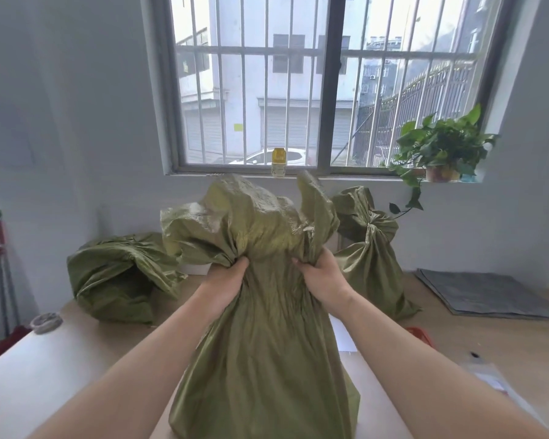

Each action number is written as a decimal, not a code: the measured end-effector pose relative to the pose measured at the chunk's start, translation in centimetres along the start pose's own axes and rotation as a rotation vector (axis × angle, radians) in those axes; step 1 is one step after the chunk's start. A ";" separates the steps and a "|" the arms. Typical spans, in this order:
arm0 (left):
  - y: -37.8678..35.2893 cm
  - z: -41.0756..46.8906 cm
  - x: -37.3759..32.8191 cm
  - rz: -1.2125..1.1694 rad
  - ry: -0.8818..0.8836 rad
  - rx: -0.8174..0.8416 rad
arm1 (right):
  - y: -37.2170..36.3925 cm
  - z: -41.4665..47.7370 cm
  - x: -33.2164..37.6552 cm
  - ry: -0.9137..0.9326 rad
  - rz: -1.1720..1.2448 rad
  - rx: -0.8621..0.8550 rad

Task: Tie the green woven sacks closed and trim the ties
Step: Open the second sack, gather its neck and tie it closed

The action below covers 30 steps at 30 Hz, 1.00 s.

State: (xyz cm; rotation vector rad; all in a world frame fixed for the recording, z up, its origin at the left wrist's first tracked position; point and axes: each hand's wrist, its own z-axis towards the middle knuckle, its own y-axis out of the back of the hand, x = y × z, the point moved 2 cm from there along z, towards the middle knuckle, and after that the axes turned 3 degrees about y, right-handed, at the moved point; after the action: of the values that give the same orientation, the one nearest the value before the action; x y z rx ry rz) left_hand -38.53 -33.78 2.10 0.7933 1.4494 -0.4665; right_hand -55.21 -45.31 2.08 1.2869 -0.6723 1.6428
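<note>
A green woven sack (267, 350) stands upright on the table in front of me, its loose top flaring above a gathered neck. My left hand (225, 277) grips the bunched fabric on the neck's left side. On the right side of the neck my right hand (322, 277) grips the fabric too. A second green sack (371, 264) stands behind to the right, its neck cinched closed. A third green sack (121, 277) lies slumped at the left with its mouth loose. No tie or cutting tool shows in either hand.
A roll of tape (46, 322) lies at the table's left edge. Folded grey sacks (485, 293) are stacked at the right. A red object (420, 335) peeks out by my right forearm. A potted plant (441, 153) and a yellow bottle (278, 162) stand on the windowsill.
</note>
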 end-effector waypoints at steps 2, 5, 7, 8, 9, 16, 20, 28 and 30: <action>-0.3 -0.2 -0.1 0.028 -0.014 -0.015 | -0.5 0.1 0.0 -0.010 0.022 -0.006; -0.5 -0.3 0.0 0.057 0.022 0.018 | -1.0 0.2 -0.1 -0.027 0.062 -0.011; -0.9 0.0 0.4 0.028 0.063 0.093 | -1.3 0.5 -0.3 -0.026 0.060 -0.005; -1.0 0.0 0.4 0.060 0.064 0.129 | -1.4 0.8 -0.5 -0.026 0.059 -0.003; -1.1 -0.3 0.2 0.138 0.040 0.149 | -1.5 0.9 -0.6 -0.024 0.058 -0.003; -2.5 0.4 0.4 0.217 -0.041 0.111 | -3.0 0.8 -0.7 0.017 0.077 -0.007; -3.6 1.5 0.8 0.216 -0.105 0.139 | -3.2 0.9 -0.7 0.002 0.077 0.045; -4.6 3.7 0.9 0.242 -0.173 0.111 | -4.2 1.7 -1.0 -0.029 0.018 0.063; -4.5 3.5 0.8 0.344 -0.096 0.157 | -4.6 1.7 -0.9 -0.020 -0.046 0.065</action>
State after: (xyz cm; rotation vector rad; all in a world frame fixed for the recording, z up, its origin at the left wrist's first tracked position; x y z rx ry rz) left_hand -39.26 -39.21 0.22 1.1078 1.1674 -0.3514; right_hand -50.28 -45.08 1.23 1.3570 -0.6014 1.6277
